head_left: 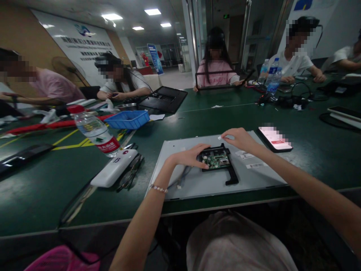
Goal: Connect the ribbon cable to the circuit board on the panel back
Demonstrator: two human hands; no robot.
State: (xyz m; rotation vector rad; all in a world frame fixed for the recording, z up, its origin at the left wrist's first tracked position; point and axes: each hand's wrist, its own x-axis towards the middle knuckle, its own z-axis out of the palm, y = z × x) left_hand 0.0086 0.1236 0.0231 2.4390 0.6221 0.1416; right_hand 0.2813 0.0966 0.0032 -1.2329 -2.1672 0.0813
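Observation:
A grey metal panel (180, 190) lies flat at the table's front edge. On it rests a black plastic bracket (232, 176) with a green circuit board (218, 161) inside. My left hand (189, 155) grips the bracket's left side, thumb at the lower edge and fingers at the upper one. Just above the bracket's upper right corner, my right hand (239, 138) is closed in a pinch on a small white piece (220, 137), too small to name. White labels (256, 165) are stuck to the panel, right of the bracket. Thin cables (183, 174) run below my left wrist.
To the left are a white power bank (115, 168), glasses (132, 171), a water bottle (97, 131) and a blue tray (128, 119). A lit phone (275, 138) lies right of the panel. Several people sit around the green table (197, 118); bottles (273, 81) stand far right.

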